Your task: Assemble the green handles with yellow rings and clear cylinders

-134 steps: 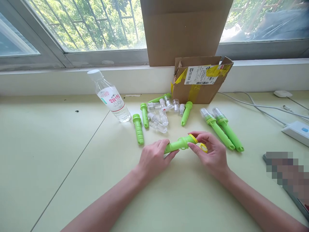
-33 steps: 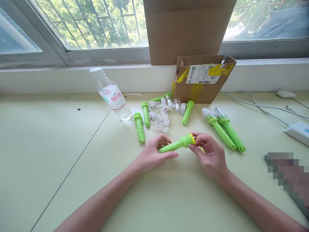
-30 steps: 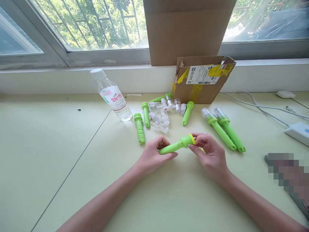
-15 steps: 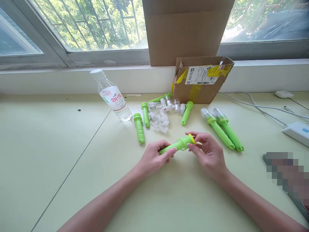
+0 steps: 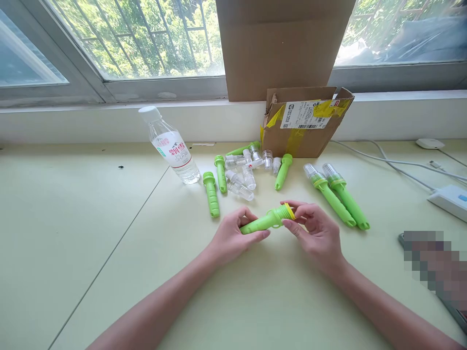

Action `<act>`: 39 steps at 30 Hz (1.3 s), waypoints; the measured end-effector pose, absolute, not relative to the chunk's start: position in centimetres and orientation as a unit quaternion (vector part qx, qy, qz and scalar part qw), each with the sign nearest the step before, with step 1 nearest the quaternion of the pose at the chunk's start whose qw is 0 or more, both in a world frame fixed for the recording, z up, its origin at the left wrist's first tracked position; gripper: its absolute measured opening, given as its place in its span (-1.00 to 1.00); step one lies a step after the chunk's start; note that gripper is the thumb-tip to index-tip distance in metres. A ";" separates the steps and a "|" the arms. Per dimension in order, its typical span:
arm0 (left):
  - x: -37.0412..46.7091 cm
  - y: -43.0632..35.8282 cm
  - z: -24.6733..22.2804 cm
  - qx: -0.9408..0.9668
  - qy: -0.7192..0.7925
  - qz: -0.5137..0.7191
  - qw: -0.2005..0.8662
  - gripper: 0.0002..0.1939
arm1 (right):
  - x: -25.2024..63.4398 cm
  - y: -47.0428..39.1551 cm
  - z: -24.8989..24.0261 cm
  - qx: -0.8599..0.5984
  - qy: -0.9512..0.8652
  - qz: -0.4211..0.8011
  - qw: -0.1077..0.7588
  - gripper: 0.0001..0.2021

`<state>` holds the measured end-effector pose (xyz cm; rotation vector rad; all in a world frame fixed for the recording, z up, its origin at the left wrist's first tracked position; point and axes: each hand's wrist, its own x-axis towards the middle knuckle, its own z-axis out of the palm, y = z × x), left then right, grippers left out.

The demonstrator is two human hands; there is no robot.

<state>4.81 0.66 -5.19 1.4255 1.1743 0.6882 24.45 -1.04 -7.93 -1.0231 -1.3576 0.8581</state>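
A: Location of workpiece?

B: The green handle is on the near side of the cardboard box, well apart from it, spanning the gap between the hands. A yellow ring is at its threaded end; whether fully seated, cannot tell.

A: Best handling for this step?

B: Judgement: working the ring at the threaded end. The left hand should brace the handle against turning; the right fingertips should press round the rim little by little, evenly. The ring looks thin, so it could twist or spring off. Worth checking that it lies flat all round.

A: Finger state?

B: Left hand: grasping the plain end, fingers curled behind, thumb extended on the near side. Right hand: thumb and fingertips pinching about the ring; hidden contacts cannot be told.

A: Pose?

B: Forearms converge from the near side. Relative to the box, the right hand is straight in front; the left is in front and farther left. Handle tilted, threaded end toward the right hand.
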 end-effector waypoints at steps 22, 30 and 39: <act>5.0 0.3 -4.6 0.657 0.482 0.249 0.523 -0.66 | 24.6 -1.1 -7.6 -0.431 -0.605 0.359 0.565 -0.81; 4.7 0.9 -4.3 0.632 0.483 0.243 0.555 -0.71 | 24.5 -1.1 -8.0 -0.433 -0.606 0.350 0.569 -0.83; 4.8 0.7 -5.2 0.611 0.492 0.293 0.546 -0.73 | 24.6 -1.0 -8.1 -0.437 -0.609 0.342 0.567 -0.78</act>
